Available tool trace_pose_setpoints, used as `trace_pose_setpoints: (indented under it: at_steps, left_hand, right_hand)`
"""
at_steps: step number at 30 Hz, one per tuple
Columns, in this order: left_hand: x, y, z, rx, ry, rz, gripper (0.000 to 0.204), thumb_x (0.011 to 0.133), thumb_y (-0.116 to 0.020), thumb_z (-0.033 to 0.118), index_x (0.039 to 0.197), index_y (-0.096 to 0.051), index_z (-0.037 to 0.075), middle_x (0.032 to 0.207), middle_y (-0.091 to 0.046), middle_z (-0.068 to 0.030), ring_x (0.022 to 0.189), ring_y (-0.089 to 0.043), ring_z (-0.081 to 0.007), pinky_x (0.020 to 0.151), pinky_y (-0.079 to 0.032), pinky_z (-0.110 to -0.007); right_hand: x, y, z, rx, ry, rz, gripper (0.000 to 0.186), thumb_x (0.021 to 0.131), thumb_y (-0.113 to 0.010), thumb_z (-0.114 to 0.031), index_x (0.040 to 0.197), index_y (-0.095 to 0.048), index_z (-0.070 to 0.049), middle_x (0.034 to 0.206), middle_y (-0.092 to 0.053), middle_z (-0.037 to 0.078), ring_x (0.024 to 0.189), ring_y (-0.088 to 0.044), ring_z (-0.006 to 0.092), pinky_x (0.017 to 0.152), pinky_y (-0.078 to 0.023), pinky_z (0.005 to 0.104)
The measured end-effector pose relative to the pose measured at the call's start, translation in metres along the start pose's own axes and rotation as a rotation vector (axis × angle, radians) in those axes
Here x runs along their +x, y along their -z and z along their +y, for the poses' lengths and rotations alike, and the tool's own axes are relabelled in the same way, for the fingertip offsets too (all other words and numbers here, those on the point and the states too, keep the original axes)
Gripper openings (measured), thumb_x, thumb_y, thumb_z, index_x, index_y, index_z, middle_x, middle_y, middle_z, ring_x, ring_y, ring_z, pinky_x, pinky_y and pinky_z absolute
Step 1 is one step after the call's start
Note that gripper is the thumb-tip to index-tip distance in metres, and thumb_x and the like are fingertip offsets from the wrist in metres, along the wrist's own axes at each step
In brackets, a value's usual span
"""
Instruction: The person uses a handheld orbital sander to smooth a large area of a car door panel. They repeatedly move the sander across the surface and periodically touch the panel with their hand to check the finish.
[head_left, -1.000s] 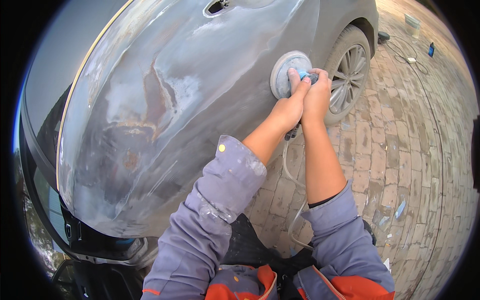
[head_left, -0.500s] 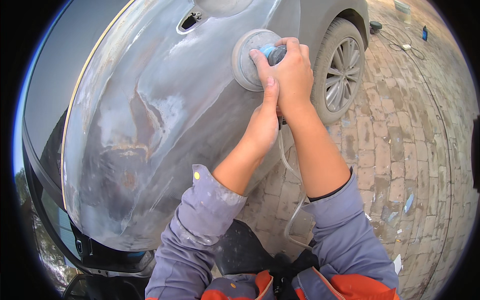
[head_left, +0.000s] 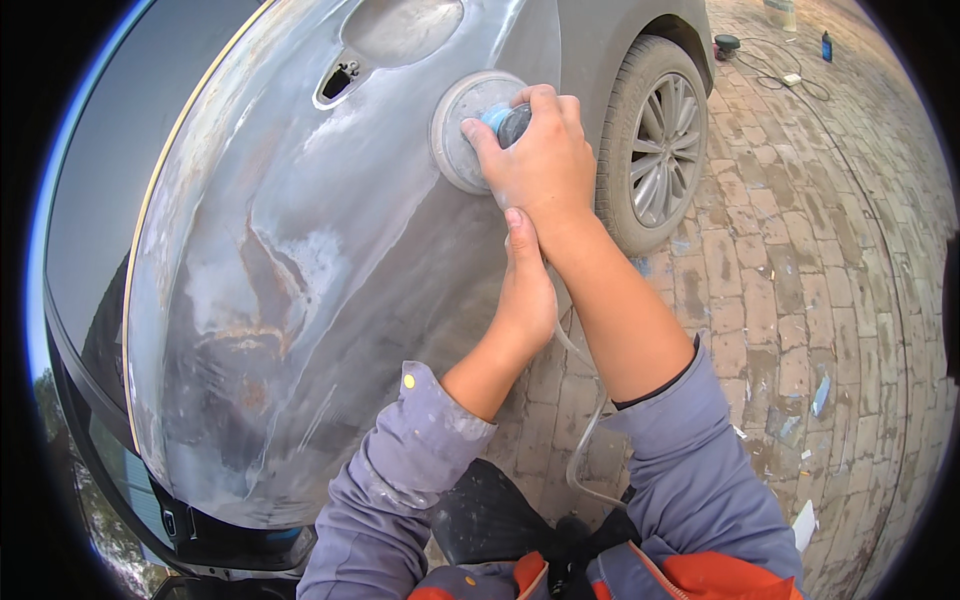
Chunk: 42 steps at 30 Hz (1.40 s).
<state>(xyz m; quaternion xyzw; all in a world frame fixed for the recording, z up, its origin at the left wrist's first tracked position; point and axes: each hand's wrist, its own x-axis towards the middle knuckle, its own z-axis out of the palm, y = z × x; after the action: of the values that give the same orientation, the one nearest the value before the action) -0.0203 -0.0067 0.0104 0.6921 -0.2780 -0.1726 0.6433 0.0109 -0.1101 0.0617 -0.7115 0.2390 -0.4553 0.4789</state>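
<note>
My right hand (head_left: 545,150) is closed over the top of a round sander (head_left: 465,95), thumb and fingers around its blue and black head. The sander's wide grey disc lies against the car's rear side panel (head_left: 400,260), just below and right of the fuel filler recess (head_left: 405,30). My left hand (head_left: 525,290) is curled just under the right wrist, its thumb up against that wrist. Its fingers and whatever they hold are hidden. A pale hose (head_left: 580,455) runs down from behind my hands. The panel is sanded grey, with whitish patches and a rusty, creased dent (head_left: 275,275).
A dusty car wheel (head_left: 655,145) stands just right of the sander. Brick paving (head_left: 800,330) carries scraps, a cable (head_left: 840,130), a black round tool (head_left: 726,44), a blue bottle (head_left: 826,46) and a bucket (head_left: 780,14). The car's rear window (head_left: 110,150) lies at left.
My view has shifted, so the panel sits lower and farther left. Against the panel, the sander has slid slightly farther away, nearer the fuel filler recess, with both hands moving along.
</note>
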Motion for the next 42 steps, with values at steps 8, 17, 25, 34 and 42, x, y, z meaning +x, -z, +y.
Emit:
trace_pose_setpoints:
  at_steps: [8,17,25,34,42]
  left_hand:
    - [-0.007,0.012,-0.002,0.019,-0.076,-0.05,0.092,0.117,-0.013,0.067,0.169,-0.028,-0.007,0.173,-0.038,-0.019,0.162,-0.032,-0.0291,0.133,-0.024,-0.04]
    - [0.008,0.01,-0.033,0.128,0.012,-0.115,0.086,0.119,-0.02,0.061,0.168,-0.027,-0.009,0.174,-0.035,-0.0212,0.162,-0.032,-0.0305,0.133,-0.025,-0.039]
    - [-0.006,0.028,-0.049,0.227,-0.08,-0.029,0.066,0.122,-0.024,0.052,0.159,-0.036,-0.002,0.145,-0.054,-0.0162,0.131,-0.055,-0.026,0.114,-0.046,-0.039]
    - [-0.004,0.005,-0.057,0.12,0.148,-0.059,0.089,0.114,-0.018,0.073,0.174,-0.019,0.008,0.164,-0.046,-0.0179,0.139,-0.056,-0.034,0.113,-0.05,-0.049]
    - [-0.002,0.008,-0.057,0.062,0.297,-0.121,0.088,0.114,-0.014,0.073,0.174,-0.016,0.009,0.167,-0.042,-0.0177,0.145,-0.052,-0.0353,0.114,-0.051,-0.051]
  right_hand:
    - [-0.002,-0.006,-0.01,0.0,0.048,0.011,0.065,0.087,-0.085,-0.055,0.128,-0.066,-0.009,0.129,-0.064,0.014,0.106,-0.074,0.0369,0.092,-0.059,0.0511]
    - [0.007,0.008,0.017,-0.066,-0.143,0.049,0.064,0.092,-0.082,-0.053,0.135,-0.062,-0.009,0.137,-0.061,0.016,0.111,-0.074,0.0405,0.096,-0.059,0.0515]
    - [-0.021,-0.01,-0.006,-0.055,0.093,0.001,0.06,0.092,-0.084,-0.049,0.132,-0.063,-0.01,0.128,-0.059,0.013,0.101,-0.076,0.0383,0.084,-0.062,0.05]
    - [0.003,0.012,0.01,-0.167,-0.112,0.0,0.063,0.094,-0.082,-0.052,0.136,-0.061,-0.01,0.134,-0.061,0.014,0.107,-0.076,0.0374,0.091,-0.062,0.0482]
    - [0.004,0.008,0.006,-0.159,-0.062,-0.016,0.065,0.092,-0.081,-0.057,0.135,-0.062,-0.011,0.136,-0.061,0.013,0.108,-0.075,0.039,0.093,-0.061,0.0505]
